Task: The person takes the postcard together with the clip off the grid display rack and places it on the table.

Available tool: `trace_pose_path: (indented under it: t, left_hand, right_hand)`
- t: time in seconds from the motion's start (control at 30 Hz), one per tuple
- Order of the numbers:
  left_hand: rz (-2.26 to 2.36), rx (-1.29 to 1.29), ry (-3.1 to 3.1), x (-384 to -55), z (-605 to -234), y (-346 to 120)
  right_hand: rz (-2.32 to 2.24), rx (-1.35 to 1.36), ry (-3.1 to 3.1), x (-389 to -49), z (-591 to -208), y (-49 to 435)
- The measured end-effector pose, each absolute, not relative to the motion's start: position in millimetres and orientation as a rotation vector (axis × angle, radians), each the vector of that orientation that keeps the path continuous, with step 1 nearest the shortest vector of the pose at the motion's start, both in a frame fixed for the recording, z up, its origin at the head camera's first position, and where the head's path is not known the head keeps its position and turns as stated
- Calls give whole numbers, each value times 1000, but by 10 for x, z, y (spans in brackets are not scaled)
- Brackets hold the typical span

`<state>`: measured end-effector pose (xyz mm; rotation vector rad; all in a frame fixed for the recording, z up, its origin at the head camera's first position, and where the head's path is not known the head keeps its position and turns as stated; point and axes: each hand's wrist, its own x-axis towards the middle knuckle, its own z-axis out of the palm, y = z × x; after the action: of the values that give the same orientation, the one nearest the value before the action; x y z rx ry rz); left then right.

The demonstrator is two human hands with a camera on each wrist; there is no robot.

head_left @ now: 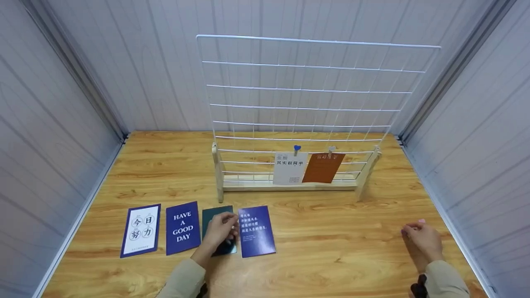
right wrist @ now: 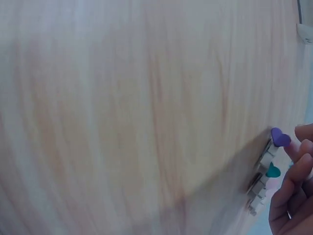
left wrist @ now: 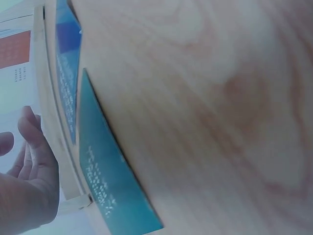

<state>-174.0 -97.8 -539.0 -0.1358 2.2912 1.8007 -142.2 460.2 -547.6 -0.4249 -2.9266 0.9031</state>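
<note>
Through crowding, the purple heart-topped clip (right wrist: 279, 137) may be fumbled by the right hand (head_left: 424, 239); pinching cannot be told. The left hand (head_left: 220, 230) is loosely spread.

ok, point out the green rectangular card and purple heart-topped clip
Green rectangular card (left wrist: 108, 169): left wrist view, middle of its face.
Purple heart-topped clip (right wrist: 279, 137): right wrist view, on the heart.
</note>
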Motion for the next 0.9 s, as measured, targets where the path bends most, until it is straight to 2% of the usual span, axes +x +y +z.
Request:
trace_pose_path:
  t: [0.33, 0.53, 0.63, 0.9]
  left_hand:
    - [1888, -18, 2358, -1832, -5208, -923]
    - [1933, 17, 2342, -1842, -5141, -871]
    - [1947, 41, 2347, -1786, -4995, -827]
    - [1919, -12, 2381, -1910, -5120, -712]
  right_hand:
    - [1235, -441, -2798, -1582, -5270, 4347]
    - [1323, -362, -2748, -1653, -5233, 4149]
    - [1378, -330, -2714, -1688, -5211, 4043]
    - [1461, -306, -2648, -1789, -5184, 3784]
